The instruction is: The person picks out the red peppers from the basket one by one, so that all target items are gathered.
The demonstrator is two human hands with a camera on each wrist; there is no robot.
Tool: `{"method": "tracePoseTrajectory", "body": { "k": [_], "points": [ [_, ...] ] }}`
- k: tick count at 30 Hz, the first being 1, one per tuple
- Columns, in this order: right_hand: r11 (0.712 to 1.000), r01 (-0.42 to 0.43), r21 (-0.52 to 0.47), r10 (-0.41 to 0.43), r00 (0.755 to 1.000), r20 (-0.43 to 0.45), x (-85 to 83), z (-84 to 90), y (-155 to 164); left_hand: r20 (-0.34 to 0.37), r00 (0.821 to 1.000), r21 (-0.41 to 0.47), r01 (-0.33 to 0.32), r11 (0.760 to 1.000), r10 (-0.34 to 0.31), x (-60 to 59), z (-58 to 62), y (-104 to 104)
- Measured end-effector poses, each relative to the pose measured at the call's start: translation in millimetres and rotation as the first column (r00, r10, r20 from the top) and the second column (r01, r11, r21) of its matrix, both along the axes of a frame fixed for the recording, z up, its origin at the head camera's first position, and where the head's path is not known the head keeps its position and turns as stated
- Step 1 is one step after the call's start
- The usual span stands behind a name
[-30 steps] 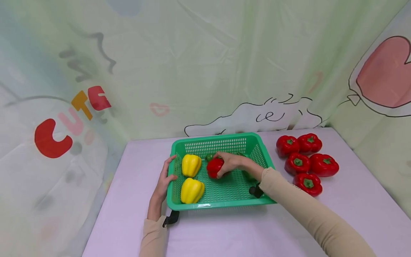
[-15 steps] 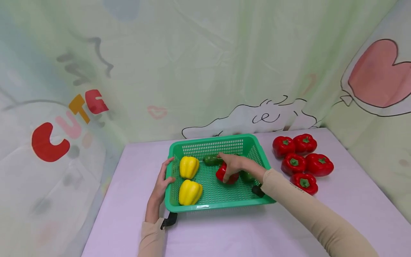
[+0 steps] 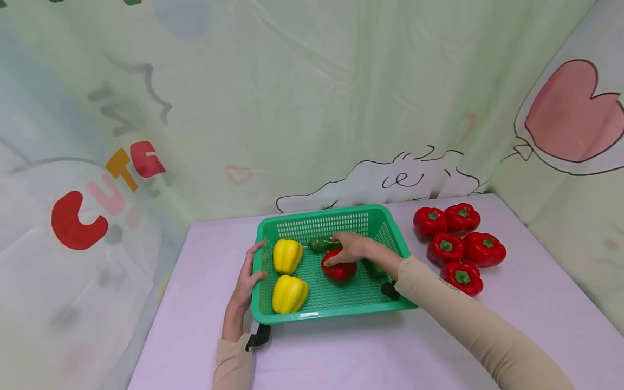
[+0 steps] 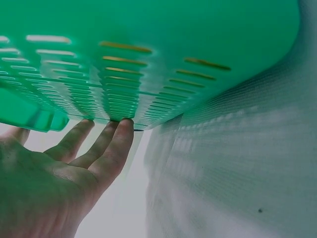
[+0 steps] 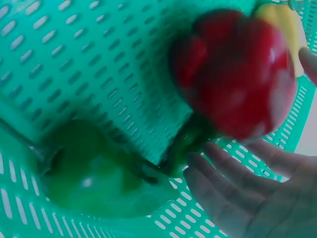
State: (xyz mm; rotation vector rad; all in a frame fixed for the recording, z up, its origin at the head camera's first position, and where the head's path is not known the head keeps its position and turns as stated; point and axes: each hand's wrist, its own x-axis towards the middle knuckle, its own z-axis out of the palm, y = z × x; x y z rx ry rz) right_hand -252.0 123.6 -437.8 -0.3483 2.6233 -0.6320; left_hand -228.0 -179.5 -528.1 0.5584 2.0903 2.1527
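In the head view my left hand (image 3: 246,281) grips the left rim of a green perforated plastic basket (image 3: 336,313), with thumb and a finger over the edge. The left wrist view shows its other fingers against the basket's outer wall. Inside the basket my right hand (image 3: 352,248) holds a red bell pepper (image 3: 339,271), which is low over the mesh floor. In the right wrist view, fingers lie along the underside of the red pepper (image 5: 237,74) and the thumb is at the right edge. A dark green vegetable (image 3: 319,244) lies by the fingertips.
Two yellow bell peppers (image 3: 287,256) sit at the basket's left end. Another green vegetable (image 5: 94,173) with a stem lies near the right wall, under the forearm. Several red bell peppers (image 3: 446,248) stand grouped on the table (image 3: 526,292) right of the basket. A printed curtain (image 3: 312,108) hangs behind.
The right hand moved the red bell pepper rightward inside the basket, then slightly back left, uncovering the dark green vegetable. The left hand has kept its place on the rim.
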Motion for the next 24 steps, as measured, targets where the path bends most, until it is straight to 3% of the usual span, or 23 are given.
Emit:
{"method": "tracePoseTrajectory", "body": {
  "k": [8, 14, 18, 24],
  "points": [
    [1.0, 0.01, 0.029, -0.011, 1.0, 0.006, 2.7, -0.2, -2, 0.008, 1.0, -0.017, -0.013, 1.0, 0.013, 0.1, 0.2, 0],
    [1.0, -0.006, 0.0, 0.006, 0.993, 0.114, 3.9, -0.8, -6, 0.005, 1.0, -0.006, 0.006, 1.0, -0.006, -0.6, 2.3, 1],
    [0.997, -0.065, -0.038, 0.07, 0.984, 0.162, 1.7, -1.8, -9, 0.002, 1.0, -0.006, 0.008, 1.0, -0.008, -0.7, 2.2, 1],
    [0.972, -0.188, -0.14, 0.206, 0.97, 0.127, -1.5, -3.3, -12, 0.0, 1.0, -0.005, -0.007, 1.0, 0.007, -0.2, -0.7, 1]
  ]
}}
